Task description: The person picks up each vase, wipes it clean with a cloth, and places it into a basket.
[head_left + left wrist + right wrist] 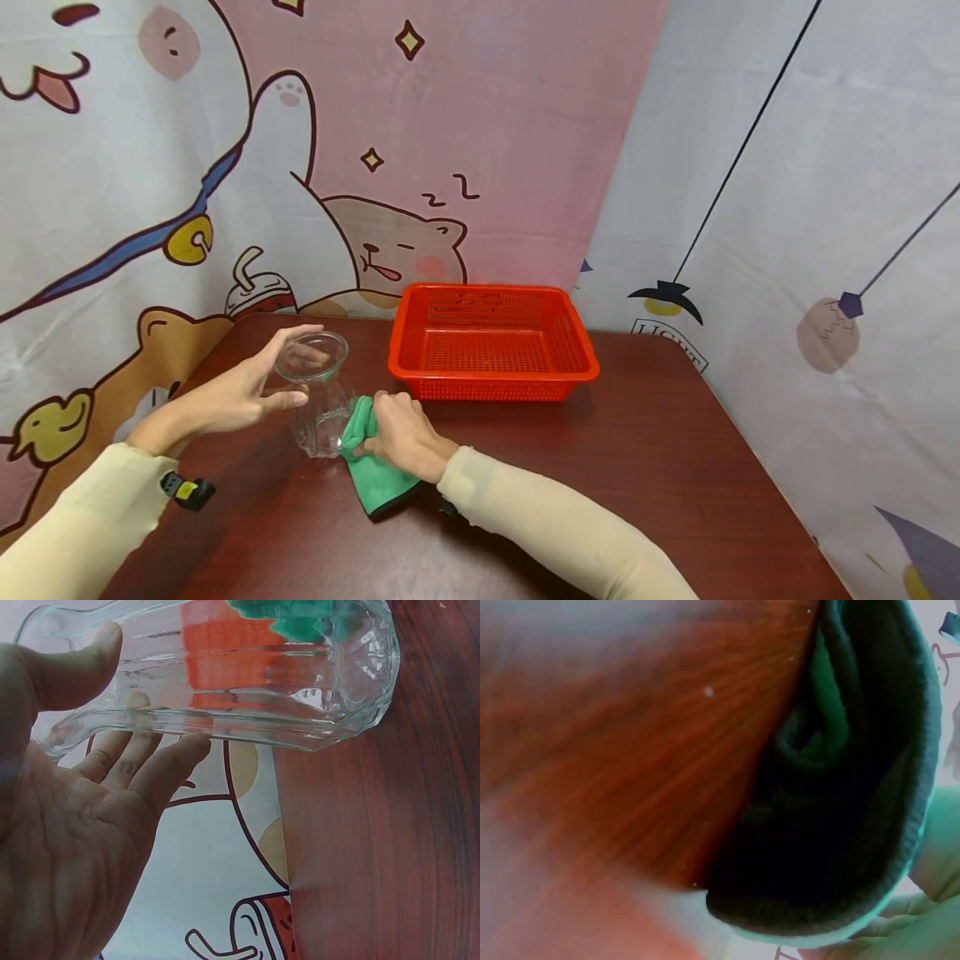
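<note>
A clear glass vase [322,421] with a flared rim stands upright on the table. My left hand [243,392] holds it loosely about the neck, thumb on the near side and fingers behind; from the left wrist view, a gap shows between the palm and the glass [300,724]. In my right hand [405,433] a green cloth [378,483] with a dark edge is bunched, at the vase's lower right side. Close up in the right wrist view, the cloth's dark underside [832,847] hides most of that hand's fingers.
A red plastic basket [487,387] with perforated walls sits at the back of the brown table [600,483], right of the vase. Cartoon-printed cloth walls [525,125] surround the table at the back and sides.
</note>
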### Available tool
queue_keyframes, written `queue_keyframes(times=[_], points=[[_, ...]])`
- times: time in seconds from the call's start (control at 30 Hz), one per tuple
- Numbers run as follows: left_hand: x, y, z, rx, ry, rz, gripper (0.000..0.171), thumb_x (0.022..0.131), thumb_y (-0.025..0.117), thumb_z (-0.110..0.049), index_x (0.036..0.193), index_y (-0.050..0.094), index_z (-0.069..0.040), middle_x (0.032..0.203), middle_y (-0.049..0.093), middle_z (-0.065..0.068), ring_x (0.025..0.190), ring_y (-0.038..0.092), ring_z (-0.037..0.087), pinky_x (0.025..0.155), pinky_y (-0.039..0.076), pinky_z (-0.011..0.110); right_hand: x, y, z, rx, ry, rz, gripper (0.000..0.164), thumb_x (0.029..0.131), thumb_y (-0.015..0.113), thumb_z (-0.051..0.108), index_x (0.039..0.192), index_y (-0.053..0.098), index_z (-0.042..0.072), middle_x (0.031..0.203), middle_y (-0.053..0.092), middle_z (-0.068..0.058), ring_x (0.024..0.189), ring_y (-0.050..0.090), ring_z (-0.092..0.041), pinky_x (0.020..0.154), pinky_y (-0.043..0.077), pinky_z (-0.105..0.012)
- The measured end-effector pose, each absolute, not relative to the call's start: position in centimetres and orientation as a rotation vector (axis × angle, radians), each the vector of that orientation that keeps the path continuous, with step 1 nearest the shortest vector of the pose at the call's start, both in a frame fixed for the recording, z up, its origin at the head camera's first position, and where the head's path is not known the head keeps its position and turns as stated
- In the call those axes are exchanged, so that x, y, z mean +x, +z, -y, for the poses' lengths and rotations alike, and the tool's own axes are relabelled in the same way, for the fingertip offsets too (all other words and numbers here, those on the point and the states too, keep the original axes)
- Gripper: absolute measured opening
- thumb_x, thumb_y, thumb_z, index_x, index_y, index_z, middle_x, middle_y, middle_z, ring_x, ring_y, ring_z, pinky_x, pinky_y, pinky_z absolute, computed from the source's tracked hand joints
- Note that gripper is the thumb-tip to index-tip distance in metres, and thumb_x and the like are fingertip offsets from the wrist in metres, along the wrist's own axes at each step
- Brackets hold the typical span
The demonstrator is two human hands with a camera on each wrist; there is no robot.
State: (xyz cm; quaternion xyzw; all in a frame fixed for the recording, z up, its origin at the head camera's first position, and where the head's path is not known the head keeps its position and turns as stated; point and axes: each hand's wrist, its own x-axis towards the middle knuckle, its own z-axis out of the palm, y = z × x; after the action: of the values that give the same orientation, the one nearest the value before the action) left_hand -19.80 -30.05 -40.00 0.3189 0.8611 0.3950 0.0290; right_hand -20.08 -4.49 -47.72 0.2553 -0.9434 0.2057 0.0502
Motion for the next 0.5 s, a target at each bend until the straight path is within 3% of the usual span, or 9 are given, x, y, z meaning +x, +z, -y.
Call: queue_keyframes(times=[0.37, 0.5], points=[[-19.88, -40.10, 30.11, 0.995, 1.218, -2.650, 0.089, 0.090, 0.070, -0.012, 0.154, 0.012, -0.031, 0.138, 0.048, 0.007, 0.124, 0.048, 0.024, 0.081, 0.053, 0.034, -20.27, -47.81, 3.95, 0.833, 0.735, 2.776, 0.048, 0.062, 0.090, 0.046, 0.079, 0.054, 0.019, 0.064, 0.049, 0.010, 0.056, 0.049, -0.004, 0.049, 0.041, -0.020], [-19.88, -40.08, 30.12, 0.994, 1.202, -2.667, 0.089, 0.089, 0.070, -0.013, 0.154, 0.012, -0.031, 0.138, 0.048, 0.001, 0.124, 0.048, 0.022, 0.081, 0.053, 0.034, -20.27, -47.48, 3.97, 0.831, 0.756, 2.710, 0.043, 0.066, 0.088, 0.045, 0.080, 0.058, 0.019, 0.064, 0.049, 0.013, 0.056, 0.048, -0.002, 0.049, 0.040, -0.018]])
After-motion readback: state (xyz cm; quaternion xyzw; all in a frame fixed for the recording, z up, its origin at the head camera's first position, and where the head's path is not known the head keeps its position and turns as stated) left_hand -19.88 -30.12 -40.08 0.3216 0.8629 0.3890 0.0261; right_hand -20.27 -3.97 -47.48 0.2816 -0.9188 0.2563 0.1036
